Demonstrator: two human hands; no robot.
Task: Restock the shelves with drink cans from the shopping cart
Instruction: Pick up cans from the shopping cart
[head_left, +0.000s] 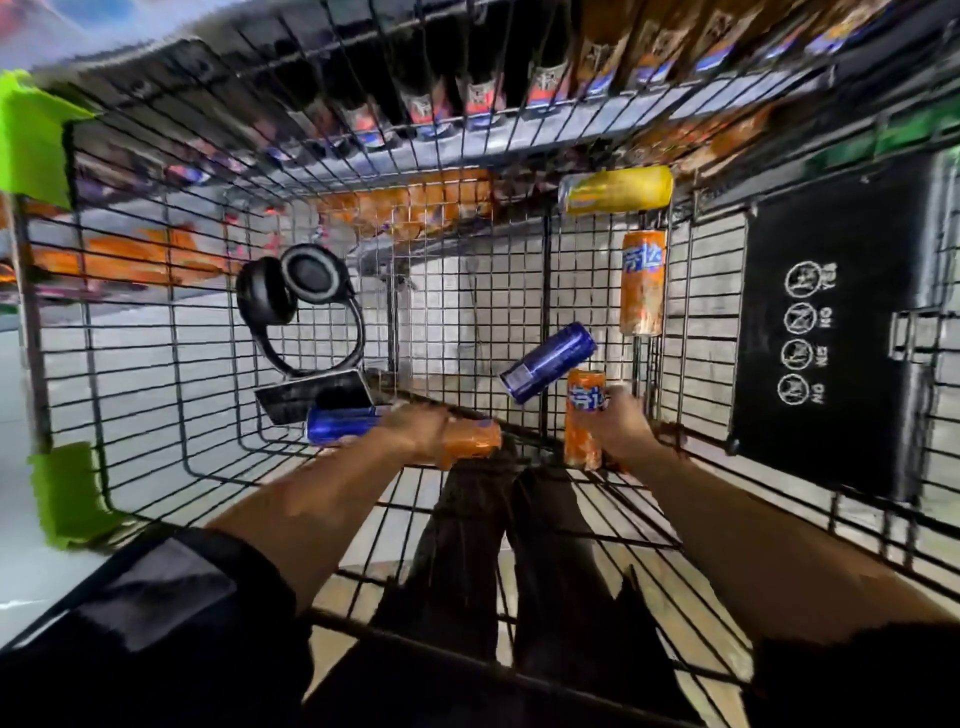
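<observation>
I look down into a wire shopping cart (156, 364). My left hand (415, 428) grips an orange can (475, 441) lying on its side; a blue can (337, 423) lies right beside that hand. My right hand (621, 421) grips an upright orange can (584, 415). A second blue can (550, 361) lies tilted just above it. Further back, another orange can (643, 283) and a yellow can (615, 189) lie near the cart's right wall.
Black headphones (291, 296) and a dark flat device (317, 395) lie in the cart's left half. A black panel with white symbols (831, 338) covers the right wall. Shelves with dark bottles (467, 88) and orange packs (415, 205) show beyond the cart.
</observation>
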